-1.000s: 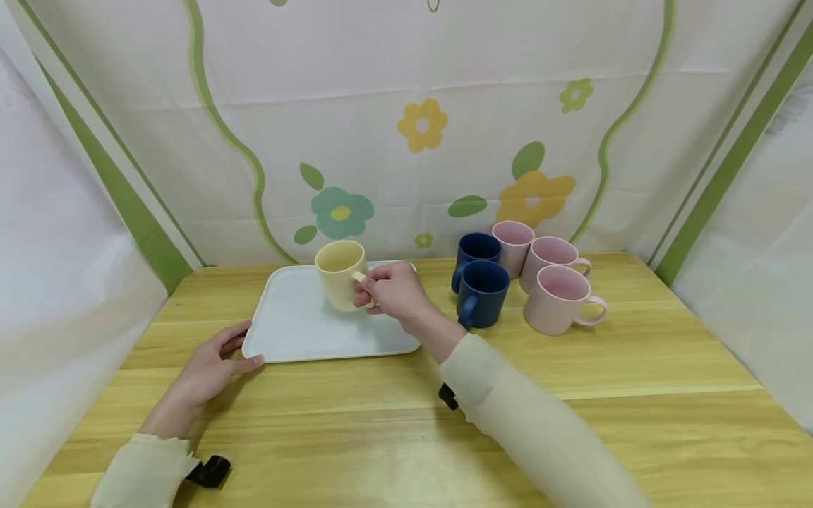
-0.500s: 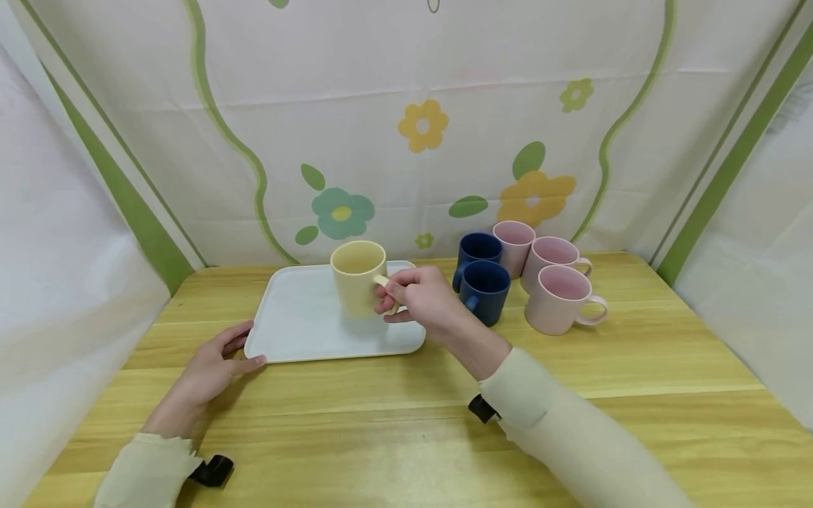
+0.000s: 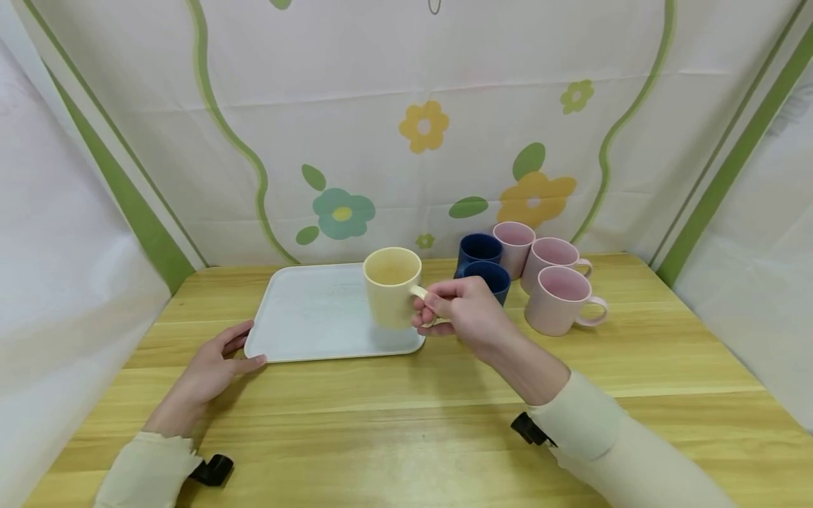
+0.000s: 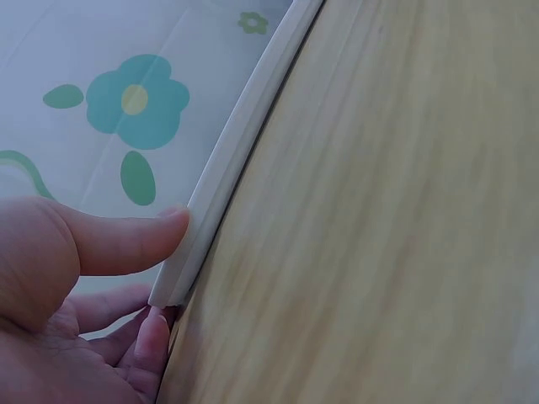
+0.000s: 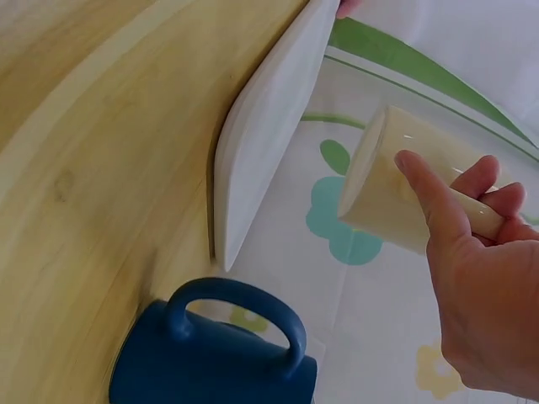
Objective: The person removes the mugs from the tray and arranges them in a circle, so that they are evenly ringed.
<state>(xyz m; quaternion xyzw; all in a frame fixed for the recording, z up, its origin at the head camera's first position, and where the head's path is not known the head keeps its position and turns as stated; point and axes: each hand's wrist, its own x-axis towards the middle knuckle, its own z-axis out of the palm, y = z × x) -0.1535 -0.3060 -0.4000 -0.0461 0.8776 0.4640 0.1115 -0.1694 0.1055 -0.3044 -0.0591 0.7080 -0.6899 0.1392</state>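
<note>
My right hand (image 3: 473, 317) grips the handle of a pale yellow mug (image 3: 390, 289), held upright over the right part of a white tray (image 3: 305, 317). In the right wrist view the mug (image 5: 396, 189) is apart from the tray (image 5: 269, 135), with a gap between them. At the tray's near left corner, my left hand (image 3: 212, 367) holds the edge. The left wrist view shows the thumb (image 4: 126, 240) against the tray's rim (image 4: 227, 177) and the fingers bent around the corner.
Right of the tray stand two dark blue mugs (image 3: 480, 247), the nearer partly hidden behind my right hand. Three pink mugs (image 3: 552, 310) stand beside them, farther right. All rest on a wooden table (image 3: 356, 437), backed by a flowered white curtain (image 3: 381, 63).
My right hand has carried the yellow mug to the right and toward me, from mid-tray to the tray's right end. The left hand and tray have stayed nearly still.
</note>
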